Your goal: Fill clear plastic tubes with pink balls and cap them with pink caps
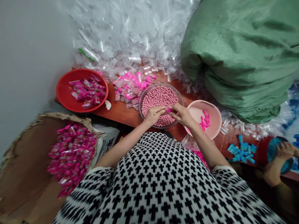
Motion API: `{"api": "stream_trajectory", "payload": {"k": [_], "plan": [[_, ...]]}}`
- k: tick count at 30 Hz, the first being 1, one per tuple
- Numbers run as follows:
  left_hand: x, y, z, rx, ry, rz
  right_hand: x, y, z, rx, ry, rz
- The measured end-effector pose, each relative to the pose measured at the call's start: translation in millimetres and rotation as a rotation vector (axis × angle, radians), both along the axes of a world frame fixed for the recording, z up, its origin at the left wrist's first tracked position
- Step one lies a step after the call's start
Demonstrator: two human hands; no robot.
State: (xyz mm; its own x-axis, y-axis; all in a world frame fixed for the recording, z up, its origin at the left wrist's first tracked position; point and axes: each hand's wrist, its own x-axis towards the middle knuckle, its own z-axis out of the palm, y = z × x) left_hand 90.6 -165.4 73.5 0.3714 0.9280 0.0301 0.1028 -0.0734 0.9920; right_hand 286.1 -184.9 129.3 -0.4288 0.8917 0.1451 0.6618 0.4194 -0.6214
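Observation:
Both my hands meet above a round clear bowl [141,109] of small pink balls [158,96]. Between the fingertips shows a bright pink cap [168,109], pinched by my right hand [182,114]. My left hand [154,115] is closed just left of the cap; its fingers hide what they grip. Behind the bowl lies a pile of clear tubes [130,87] with pink caps, filled with pink balls. On the right, a pale pink basket [216,119] holds several loose pink caps [205,120], partly behind my right forearm.
Empty clear tubes [130,34] heap across the back. A red basin [63,93] and a cardboard box [25,155] at left hold pink packets. A large green sack [238,56] bulges at right. Blue-filled tubes [242,151] lie near another person's hand [285,151] over blue beads.

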Motion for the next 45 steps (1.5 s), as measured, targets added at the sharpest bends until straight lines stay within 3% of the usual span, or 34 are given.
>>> {"api": "stream_trajectory", "payload": {"k": [6, 10, 13, 17, 21, 25, 28, 32, 39, 43, 45], "plan": [[-1.1, 2.3, 5.6, -0.105, -0.039, 0.019, -4.6, -1.4, -2.6, -0.025, -0.05, 0.022], [0.3, 4.0, 0.3, -0.333, -0.168, -0.004, -3.8, 9.3, -3.8, -0.176, 0.053, 0.016], [1.4, 6.2, -0.5, -0.543, -0.364, 0.007, -3.1, 12.2, -0.5, -0.362, 0.295, -0.083], [1.9, 11.1, 4.1, -0.638, -0.545, 0.177, -5.4, 3.7, -2.7, -0.647, 0.801, -0.261], [1.0, 14.0, 2.1, -0.546, -0.505, 0.228, -11.6, -0.6, -14.4, -0.742, 0.987, -0.377], [-3.7, 13.6, -2.7, -0.295, -0.252, 0.166, -16.9, 8.9, -16.2, -0.761, 1.065, -0.457], [-6.0, 11.0, -4.1, -0.123, -0.115, 0.079, -19.3, 15.3, -12.0, -0.985, 1.069, -0.362], [-5.8, 6.3, -6.3, -0.081, -0.056, 0.074, -28.6, 16.7, -14.4, -1.27, 1.149, -0.295], [-9.8, 8.4, -8.5, -0.063, -0.036, 0.097, -57.2, 17.8, -29.6, -1.192, 1.33, -0.576], [-17.6, 23.5, -10.5, -0.092, -0.025, 0.135, -63.2, 38.0, -27.3, -1.246, 1.187, -0.444], [-26.9, 37.2, -10.4, -0.112, -0.022, 0.194, -59.3, 60.8, -26.0, -1.165, 1.039, -0.367]]}}
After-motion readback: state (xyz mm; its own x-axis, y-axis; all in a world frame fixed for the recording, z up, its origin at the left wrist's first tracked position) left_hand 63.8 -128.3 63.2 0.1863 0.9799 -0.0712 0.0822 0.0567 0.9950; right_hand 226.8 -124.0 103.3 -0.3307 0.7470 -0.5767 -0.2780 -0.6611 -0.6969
